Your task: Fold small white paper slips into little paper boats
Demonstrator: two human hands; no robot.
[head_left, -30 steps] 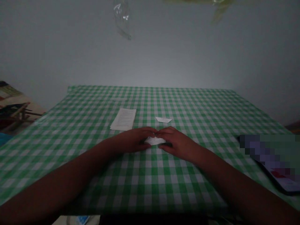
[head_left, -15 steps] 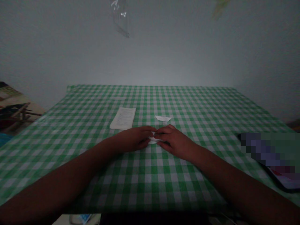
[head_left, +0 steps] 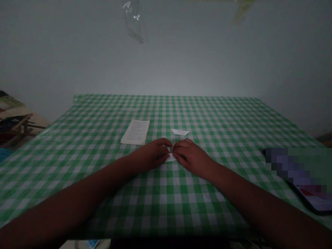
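Observation:
Between my two hands, low over the checked cloth, is a small piece of white folded paper (head_left: 170,158). My left hand (head_left: 155,154) pinches its left side, thumb near me and fingers curled behind. My right hand (head_left: 191,154) grips the right side in the same way. Much of the paper is hidden by my fingers. Just beyond my hands lies a folded paper boat (head_left: 180,132) with printed lines on it. Past my left hand rests a stack of printed paper sheets (head_left: 137,132).
A green and white checked tablecloth (head_left: 166,204) covers the table, which meets a pale wall (head_left: 197,62). A phone or tablet (head_left: 306,197), partly blurred out, lies at the right edge. A clear plastic bag (head_left: 133,20) hangs on the wall.
My fingertips have shifted on the paper, and more of its near side shows between my thumbs. The boat and the stack of sheets stay where they were.

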